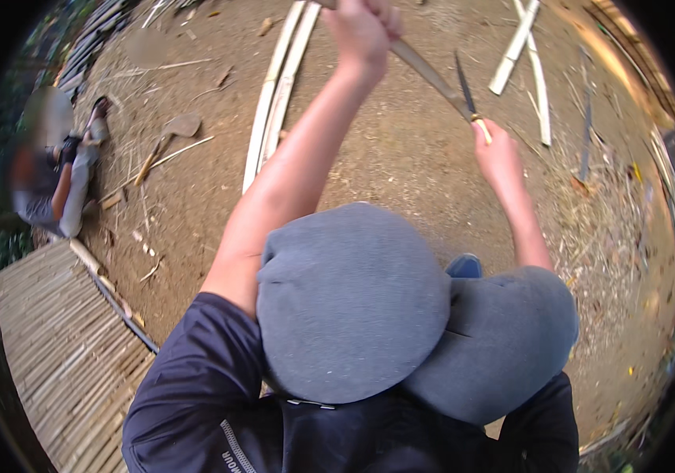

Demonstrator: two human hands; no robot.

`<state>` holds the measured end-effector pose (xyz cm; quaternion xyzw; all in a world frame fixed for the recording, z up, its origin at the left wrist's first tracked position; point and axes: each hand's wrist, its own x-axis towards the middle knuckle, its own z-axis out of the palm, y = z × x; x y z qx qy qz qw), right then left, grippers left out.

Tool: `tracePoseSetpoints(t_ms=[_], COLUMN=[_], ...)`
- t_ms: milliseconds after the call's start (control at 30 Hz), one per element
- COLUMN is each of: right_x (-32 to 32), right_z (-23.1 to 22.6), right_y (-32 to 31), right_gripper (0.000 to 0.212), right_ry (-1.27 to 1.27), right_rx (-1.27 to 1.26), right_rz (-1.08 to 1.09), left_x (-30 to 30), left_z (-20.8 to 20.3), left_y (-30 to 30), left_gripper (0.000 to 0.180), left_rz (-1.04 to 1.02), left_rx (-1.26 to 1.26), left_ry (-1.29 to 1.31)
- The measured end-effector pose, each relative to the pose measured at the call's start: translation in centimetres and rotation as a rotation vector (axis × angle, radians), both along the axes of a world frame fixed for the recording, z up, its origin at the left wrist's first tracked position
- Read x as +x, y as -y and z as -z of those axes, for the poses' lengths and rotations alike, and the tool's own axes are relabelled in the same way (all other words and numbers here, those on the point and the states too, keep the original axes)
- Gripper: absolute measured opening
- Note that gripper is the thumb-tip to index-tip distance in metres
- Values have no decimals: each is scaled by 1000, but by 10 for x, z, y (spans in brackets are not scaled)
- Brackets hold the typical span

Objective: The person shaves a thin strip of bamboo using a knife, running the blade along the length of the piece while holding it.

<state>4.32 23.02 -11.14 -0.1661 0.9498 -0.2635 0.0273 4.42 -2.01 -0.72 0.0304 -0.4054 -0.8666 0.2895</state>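
At the top of the head view, my left hand (363, 38) is closed around a long brownish strip (428, 72) that looks like split bamboo. From there the strip slants down to the right, its lower end meeting the knife. My right hand (500, 158), over my right knee, is wrapped round the pale handle of a knife (465, 85). The thin dark blade points up and away, just right of the strip. Whether the blade's base touches the strip, I cannot tell. My grey-clad knees (353, 303) are bent below both hands.
Pale split bamboo lengths (269, 102) lie beyond my left forearm, with more pale strips (515, 51) at the far right. A hatchet-like tool (165, 142) lies on the dirt near a seated person (65, 173). A slatted bamboo mat (73, 331) is at left; shavings (609, 260) litter the right.
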Motion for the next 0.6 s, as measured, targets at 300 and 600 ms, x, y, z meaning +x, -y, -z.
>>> tracePoseSetpoints(t_ms=[300,600], right_x=[4,6], right_z=[-12,-9], right_y=[-2,-5], right_gripper=[32,31], right_ry=[85,117], right_rx=[60,21], right_rz=[-9,-16], left_x=[-2,4], left_z=[8,-6], left_y=[17,3], left_gripper=[52,43], left_rz=[556,75], left_rx=[443,-226], left_ry=[-292,-56])
